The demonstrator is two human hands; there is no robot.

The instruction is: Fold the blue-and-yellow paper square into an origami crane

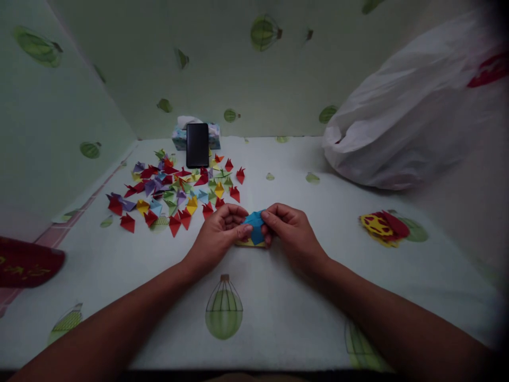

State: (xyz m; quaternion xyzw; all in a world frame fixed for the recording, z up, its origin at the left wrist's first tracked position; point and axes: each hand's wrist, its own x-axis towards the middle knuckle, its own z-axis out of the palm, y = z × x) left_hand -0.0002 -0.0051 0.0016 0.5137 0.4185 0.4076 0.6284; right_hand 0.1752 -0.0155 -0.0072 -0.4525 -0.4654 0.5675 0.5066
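A partly folded piece of blue origami paper [256, 227] is held up between both hands at the middle of the table. My left hand [222, 228] pinches its left edge, thumb in front and fingers curled behind. On the other side my right hand [290, 228] grips the upper right edge between thumb and fingertips. Just beneath the blue paper lies a yellow flat piece [250, 243], mostly hidden by the hands. Many small folded paper cranes [185, 217] in red, purple, yellow, green and blue spread over the table beyond my left hand.
A black phone [198, 146] leans on a tissue box [214, 136] behind the cranes. At the right back stands a large white plastic bag [393, 122]. Red and yellow cut-out pieces [384, 227] lie right of my hands. A dark red object [29, 262] sits at the left edge.
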